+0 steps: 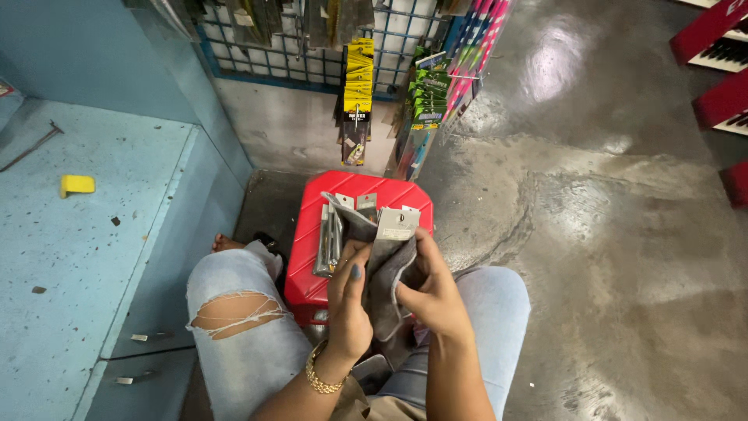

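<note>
My left hand (348,300) and my right hand (431,292) are both closed around a grey cloth (387,273) held above my lap. The cloth wraps the lower part of a clear plastic packet with a pale card top (396,224). More packets of long metal tools (330,238) lie on a red plastic stool (312,234) just beyond my hands. My left wrist carries a gold bracelet (321,379). My knees in torn light jeans (234,312) flank the stool.
A blue counter (78,257) runs along the left with a small yellow block (77,185) on it. A wire grid rack (312,47) ahead hangs yellow, green and pink packaged goods. Glossy concrete floor (608,234) spreads right, with red shelving (721,70) at the far right.
</note>
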